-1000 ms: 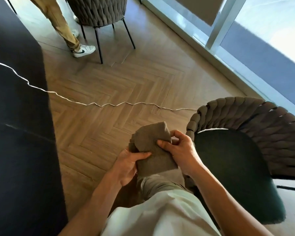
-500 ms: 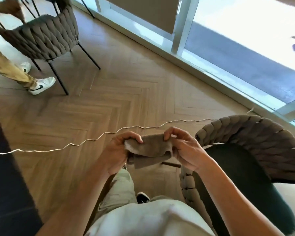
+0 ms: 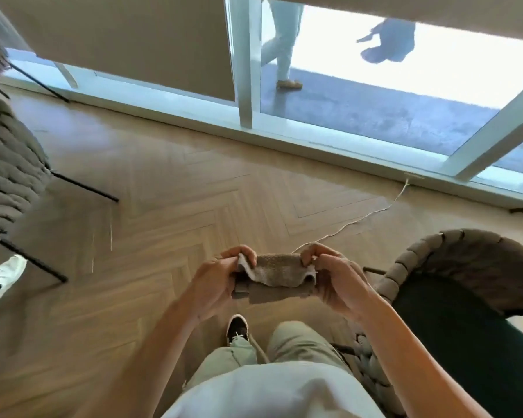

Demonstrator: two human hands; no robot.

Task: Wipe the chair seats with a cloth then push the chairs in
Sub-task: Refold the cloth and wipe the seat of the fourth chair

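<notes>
A folded brown-grey cloth [image 3: 277, 279] is stretched between my hands in front of my waist. My left hand [image 3: 221, 280] pinches its left end and my right hand [image 3: 334, 282] pinches its right end. At the lower right stands a chair with a dark green seat [image 3: 465, 342] and a woven grey backrest [image 3: 471, 267]; my right hand is just left of it, not touching. A second woven grey chair [image 3: 9, 167] with thin black legs stands at the left edge.
Herringbone wood floor [image 3: 169, 206] lies ahead. A thin pale cord [image 3: 375, 211] runs across it toward the glass wall [image 3: 375, 116]. Another person's white shoe [image 3: 0, 283] is by the left chair. People walk outside the glass.
My view has swung right toward the window, so the black surface on the left has left the frame. The cloth, bunched and upright before, is now held flat and stretched between both hands.
</notes>
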